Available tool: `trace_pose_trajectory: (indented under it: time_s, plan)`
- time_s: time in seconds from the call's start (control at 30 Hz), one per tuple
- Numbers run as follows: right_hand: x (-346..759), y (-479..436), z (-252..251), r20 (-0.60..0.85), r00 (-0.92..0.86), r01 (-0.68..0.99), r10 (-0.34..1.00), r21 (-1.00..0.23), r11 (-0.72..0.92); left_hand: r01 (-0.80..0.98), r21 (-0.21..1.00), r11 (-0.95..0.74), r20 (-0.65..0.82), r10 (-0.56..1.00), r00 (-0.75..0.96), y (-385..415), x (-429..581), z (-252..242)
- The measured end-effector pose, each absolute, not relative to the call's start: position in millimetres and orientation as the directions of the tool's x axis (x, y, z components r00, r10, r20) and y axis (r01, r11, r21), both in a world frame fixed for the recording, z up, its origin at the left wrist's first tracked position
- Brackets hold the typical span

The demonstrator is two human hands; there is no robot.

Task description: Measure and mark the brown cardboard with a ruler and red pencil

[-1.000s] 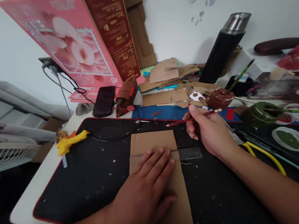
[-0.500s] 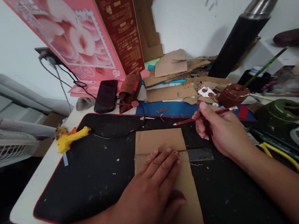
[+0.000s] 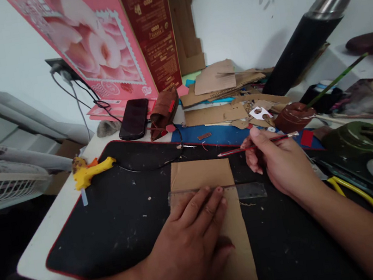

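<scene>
A clear ruler (image 3: pixel 250 191) lies crosswise over a strip of brown cardboard (image 3: pixel 200 173), its right end reaching past the cardboard onto the black mat (image 3: pixel 119 206). My left hand (image 3: pixel 195 232) rests flat on both, fingers stretched out and fingertips on the ruler; the hand covers part of the cardboard. To the right, my right hand (image 3: pixel 277 159) holds a red and black pencil (image 3: pixel 237 150) between thumb and fingers. The pencil's tip points left, above the mat beyond the cardboard's top right corner.
A yellow glue gun (image 3: pixel 93 171) sits at the mat's left edge, near a black phone (image 3: pixel 133 119). Cardboard scraps (image 3: pixel 216 114) lie at the back. On the right stand a black flask (image 3: pixel 305 42), a brown paint jar (image 3: pixel 293 117) and a green paint jar (image 3: pixel 349 138).
The ruler's left end now sticks out past the cardboard's left edge, and the ruler sits slightly differently under my left fingers. My right hand keeps the pencil in nearly the same pose.
</scene>
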State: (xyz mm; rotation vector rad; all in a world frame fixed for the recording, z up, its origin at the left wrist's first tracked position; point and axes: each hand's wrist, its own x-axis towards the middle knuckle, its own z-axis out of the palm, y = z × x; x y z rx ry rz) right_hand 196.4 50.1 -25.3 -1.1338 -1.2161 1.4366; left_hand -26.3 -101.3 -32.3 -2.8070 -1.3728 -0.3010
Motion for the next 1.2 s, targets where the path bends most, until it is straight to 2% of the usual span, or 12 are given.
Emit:
trace_pose_trajectory:
  time_s: [0.27,0.6,0.93,1.2]
  plan:
    - [196.2,49.6,-26.1,-0.064,-0.18,-0.027,0.982,-0.997,-0.07,0.776,0.011,-0.631,0.2,0.762,0.616,-102.5,-25.6,-33.0]
    - [195.1,48.5,-23.5,-0.068,-0.201,0.027,0.977,-0.998,-0.064,0.78,0.033,-0.626,0.232,0.763,0.603,-100.7,-24.1,-29.9]
    - [198.6,49.3,-28.1,-0.084,-0.209,0.056,0.974,-0.996,-0.074,0.768,0.093,-0.633,0.189,0.769,0.611,-101.3,-27.1,-30.4]
    - [198.5,48.4,-26.2,-0.095,-0.218,0.06,0.971,-0.995,-0.084,0.773,0.071,-0.63,0.202,0.769,0.607,-100.2,-25.3,-26.0]
